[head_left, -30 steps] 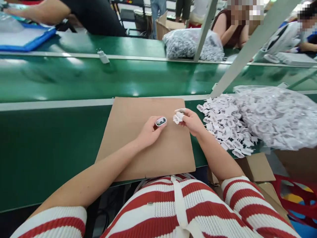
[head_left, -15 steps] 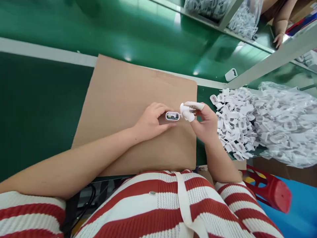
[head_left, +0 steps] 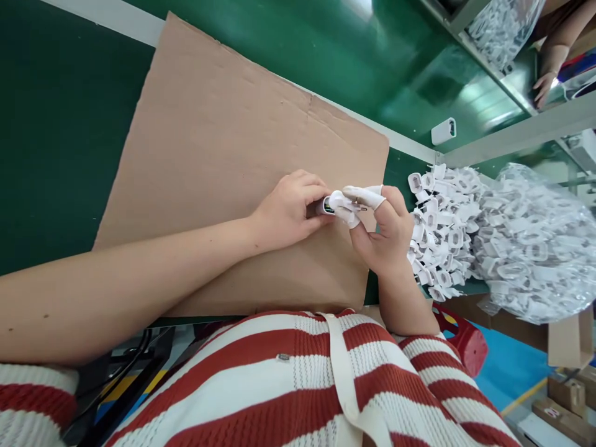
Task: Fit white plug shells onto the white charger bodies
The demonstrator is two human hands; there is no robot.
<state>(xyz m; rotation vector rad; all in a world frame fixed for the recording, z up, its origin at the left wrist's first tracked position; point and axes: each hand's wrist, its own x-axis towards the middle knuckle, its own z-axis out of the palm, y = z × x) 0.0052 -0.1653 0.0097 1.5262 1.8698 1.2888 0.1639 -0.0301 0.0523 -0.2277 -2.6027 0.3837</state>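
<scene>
Over the cardboard sheet, my left hand (head_left: 293, 202) is closed around a white charger housing (head_left: 327, 207), whose open end faces right and shows a bit of green circuit board. My right hand (head_left: 379, 226), with white finger cots on thumb and fingers, pinches a white plug cover (head_left: 339, 202) with metal prongs pointing right. The cover sits at the housing's open end and overlaps part of it; whether it is seated cannot be told. My right fingers partly hide the cover.
Beneath my hands lies a cardboard sheet (head_left: 223, 136) on the green table (head_left: 56, 112). To the right are a heap of white plug covers (head_left: 442, 230) and a clear bag (head_left: 535, 242) of more. A white housing (head_left: 444, 131) stands behind them. A co-worker's hand (head_left: 544, 87) shows far right.
My right hand has brought the plug cover left, from just beside the housing to its open end. The view has turned and shifted somewhat.
</scene>
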